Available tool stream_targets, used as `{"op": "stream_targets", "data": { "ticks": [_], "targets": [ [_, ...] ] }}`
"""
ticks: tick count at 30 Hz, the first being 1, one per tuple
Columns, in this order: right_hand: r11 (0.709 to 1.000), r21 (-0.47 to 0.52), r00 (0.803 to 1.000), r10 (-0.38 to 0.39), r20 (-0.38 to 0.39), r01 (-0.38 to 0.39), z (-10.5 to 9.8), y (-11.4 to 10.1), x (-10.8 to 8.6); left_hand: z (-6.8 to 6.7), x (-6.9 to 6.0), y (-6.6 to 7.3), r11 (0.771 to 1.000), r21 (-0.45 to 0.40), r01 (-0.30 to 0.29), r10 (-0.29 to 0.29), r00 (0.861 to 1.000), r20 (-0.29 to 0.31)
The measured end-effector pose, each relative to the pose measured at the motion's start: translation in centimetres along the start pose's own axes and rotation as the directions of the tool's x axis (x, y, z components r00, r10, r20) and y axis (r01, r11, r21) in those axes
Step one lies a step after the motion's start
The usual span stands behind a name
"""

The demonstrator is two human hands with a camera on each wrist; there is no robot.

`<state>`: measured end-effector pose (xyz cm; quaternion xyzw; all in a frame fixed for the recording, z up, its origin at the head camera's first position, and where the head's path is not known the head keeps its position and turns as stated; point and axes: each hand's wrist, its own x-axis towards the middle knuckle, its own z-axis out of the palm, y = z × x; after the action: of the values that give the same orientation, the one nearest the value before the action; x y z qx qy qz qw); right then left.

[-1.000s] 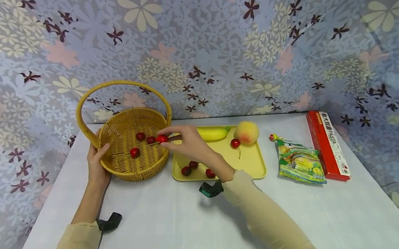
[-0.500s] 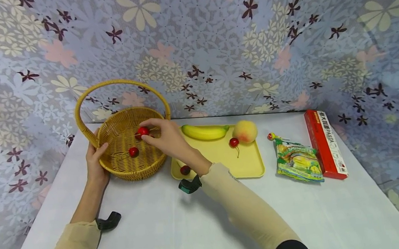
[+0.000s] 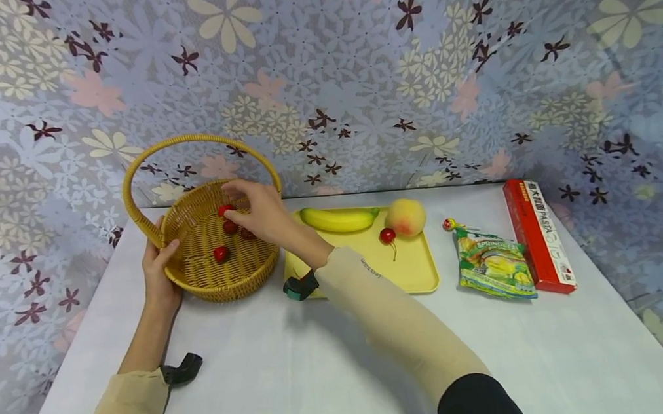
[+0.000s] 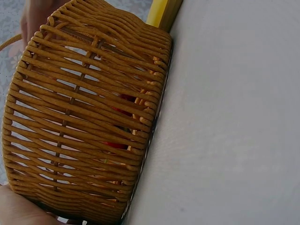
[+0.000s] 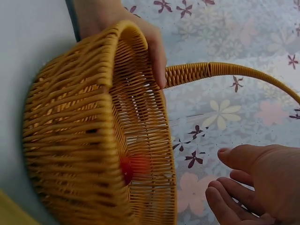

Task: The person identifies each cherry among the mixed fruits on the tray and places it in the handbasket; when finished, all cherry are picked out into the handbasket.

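Note:
A woven wicker basket (image 3: 220, 289) with a tall arched handle stands at the left of the table. My left hand (image 3: 161, 274) grips its left rim, thumb over the edge. Over the basket's opening is my right hand (image 3: 261, 210), fingers parted and holding nothing; the right wrist view shows this hand (image 5: 258, 183) apart from the basket. Just below its fingertips a red cherry (image 3: 225, 210) appears, blurred in the right wrist view. More cherries lie on the basket floor, including one near the front (image 3: 221, 254). The right hand partly hides others.
Right of the basket, a yellow tray (image 3: 374, 289) bears a banana (image 3: 340, 219), a peach (image 3: 406, 217) and a stemmed cherry (image 3: 387, 235). My right forearm covers its front left. Farther right lie a lollipop (image 3: 449, 224), a green packet (image 3: 495, 265) and a red pasta box (image 3: 538, 235).
My right hand has moved left from the basket's right rim to over its inside, and has let go of the cherry it pinched. The left hand stays on the rim.

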<state>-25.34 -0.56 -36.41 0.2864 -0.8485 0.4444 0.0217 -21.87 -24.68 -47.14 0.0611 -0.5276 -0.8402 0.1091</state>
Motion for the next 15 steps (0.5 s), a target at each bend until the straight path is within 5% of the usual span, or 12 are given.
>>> {"op": "stream_targets", "data": {
  "ticks": [15],
  "targets": [
    [0.999, -0.021, 0.999, -0.033, 0.038, 0.034, -3.7, 3.2, -6.0, -0.1, 0.1, -0.1, 1.000, -0.007, -0.016, 0.016, 1.000, 0.022]
  ]
}}
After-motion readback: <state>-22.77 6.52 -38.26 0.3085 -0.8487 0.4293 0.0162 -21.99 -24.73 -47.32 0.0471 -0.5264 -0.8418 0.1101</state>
